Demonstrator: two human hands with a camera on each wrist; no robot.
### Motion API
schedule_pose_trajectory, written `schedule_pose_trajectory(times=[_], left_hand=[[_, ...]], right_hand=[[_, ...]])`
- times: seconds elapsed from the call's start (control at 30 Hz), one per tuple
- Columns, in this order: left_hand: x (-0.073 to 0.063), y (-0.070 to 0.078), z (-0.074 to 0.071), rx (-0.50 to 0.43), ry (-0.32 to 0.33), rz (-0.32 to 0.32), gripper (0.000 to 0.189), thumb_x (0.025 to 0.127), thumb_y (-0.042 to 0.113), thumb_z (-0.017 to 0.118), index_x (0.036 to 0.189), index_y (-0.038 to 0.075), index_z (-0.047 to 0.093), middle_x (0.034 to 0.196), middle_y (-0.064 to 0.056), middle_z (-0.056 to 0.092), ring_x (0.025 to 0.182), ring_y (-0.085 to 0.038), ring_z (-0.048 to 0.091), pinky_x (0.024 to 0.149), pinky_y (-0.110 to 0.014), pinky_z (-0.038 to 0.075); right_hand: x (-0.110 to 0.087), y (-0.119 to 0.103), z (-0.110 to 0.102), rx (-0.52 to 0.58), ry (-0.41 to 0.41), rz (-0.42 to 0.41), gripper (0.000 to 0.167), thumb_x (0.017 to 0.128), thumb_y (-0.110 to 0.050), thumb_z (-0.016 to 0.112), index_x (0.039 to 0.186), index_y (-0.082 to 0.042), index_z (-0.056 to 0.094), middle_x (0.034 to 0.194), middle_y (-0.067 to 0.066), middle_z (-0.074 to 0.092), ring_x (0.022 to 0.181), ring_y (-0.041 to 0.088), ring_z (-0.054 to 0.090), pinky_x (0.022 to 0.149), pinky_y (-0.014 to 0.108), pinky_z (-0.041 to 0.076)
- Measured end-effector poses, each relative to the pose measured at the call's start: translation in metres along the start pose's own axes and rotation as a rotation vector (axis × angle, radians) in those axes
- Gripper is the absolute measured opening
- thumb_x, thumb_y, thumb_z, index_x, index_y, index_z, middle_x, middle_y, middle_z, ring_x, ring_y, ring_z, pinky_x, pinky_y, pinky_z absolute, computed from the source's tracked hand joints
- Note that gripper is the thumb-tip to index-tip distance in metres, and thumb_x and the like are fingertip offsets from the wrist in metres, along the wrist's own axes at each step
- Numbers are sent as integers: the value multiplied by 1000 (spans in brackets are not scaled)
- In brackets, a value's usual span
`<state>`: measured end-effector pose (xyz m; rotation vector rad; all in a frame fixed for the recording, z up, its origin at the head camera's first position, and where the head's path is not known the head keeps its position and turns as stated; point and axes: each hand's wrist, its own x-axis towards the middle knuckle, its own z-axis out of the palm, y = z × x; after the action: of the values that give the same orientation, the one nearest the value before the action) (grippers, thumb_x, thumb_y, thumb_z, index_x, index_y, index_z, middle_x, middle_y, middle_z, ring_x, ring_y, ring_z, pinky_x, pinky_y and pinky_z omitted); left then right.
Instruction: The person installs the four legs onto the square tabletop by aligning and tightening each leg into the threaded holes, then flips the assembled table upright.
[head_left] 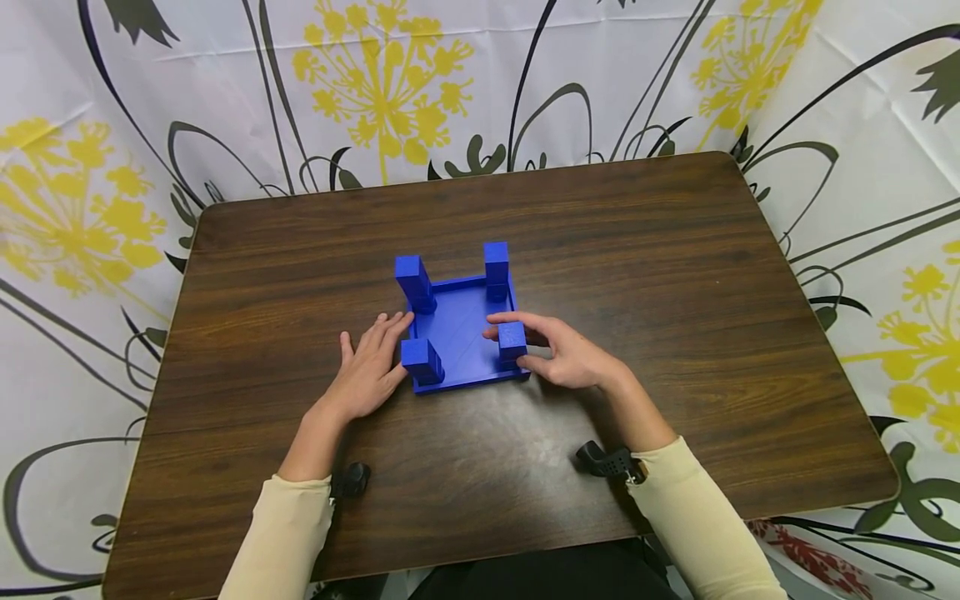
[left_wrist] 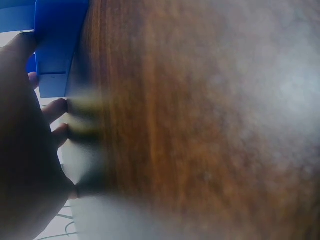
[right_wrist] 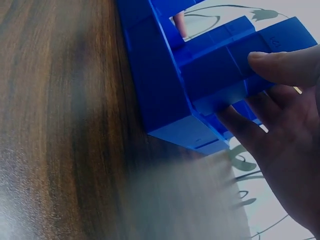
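Note:
A shallow square blue tray (head_left: 467, 333) lies on the table with an upright square blue post at each corner. My right hand (head_left: 573, 354) holds the near right post (head_left: 512, 340) between thumb and fingers. In the right wrist view, the thumb presses one face of that post (right_wrist: 240, 62), with the fingers around its far side. The left hand (head_left: 366, 371) has its fingers spread beside the tray's left wall, fingertips right at the edge. Close to that hand stands the near left post (head_left: 422, 360). Behind are the far left post (head_left: 415, 283) and the far right post (head_left: 497, 268).
The brown wood-grain table (head_left: 675, 275) extends around the tray on all sides. A white cloth (head_left: 225, 92) with yellow and grey plant prints hangs behind and beside it. Black camera mounts (head_left: 603, 460) are strapped to both wrists, low over the tabletop.

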<state>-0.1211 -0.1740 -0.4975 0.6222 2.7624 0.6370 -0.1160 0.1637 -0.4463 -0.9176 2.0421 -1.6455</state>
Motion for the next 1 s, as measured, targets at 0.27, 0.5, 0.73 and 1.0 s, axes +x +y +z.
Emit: schedule_pose_trajectory(times=[0.27,0.5,0.73,1.0], left_hand=[[0,0,-1,-1,-5,-1,68,101,33,48,158,26,13,162,-9,17,149,-32,5,103,-74,-8],[1,-1,1,-2,-8,-4,67,102,34,48,159,27,12,162,-9,16,149,-31,4,103,-73,-9],[1,0,0,6,-7,-5,70,100,31,49,159,28,11,162,-9,17,149,-31,5,104,-73,-8],[1,0,1,12,3,-10,69,100,35,50,158,27,14,162,-9,18,149,-32,7,103,-74,-6]], right_hand=[[0,17,-2,-34,-7,17,65,88,15,58,146,-10,44,131,7,61,129,20,50,110,39,34],[0,26,3,-44,45,-5,60,88,11,63,142,-11,50,125,0,64,123,16,55,108,35,37],[0,28,13,-79,165,-31,46,84,13,68,127,2,57,117,9,68,114,21,61,102,37,43],[-2,0,24,-135,258,-74,38,83,17,66,118,7,57,111,19,67,108,30,63,98,46,46]])
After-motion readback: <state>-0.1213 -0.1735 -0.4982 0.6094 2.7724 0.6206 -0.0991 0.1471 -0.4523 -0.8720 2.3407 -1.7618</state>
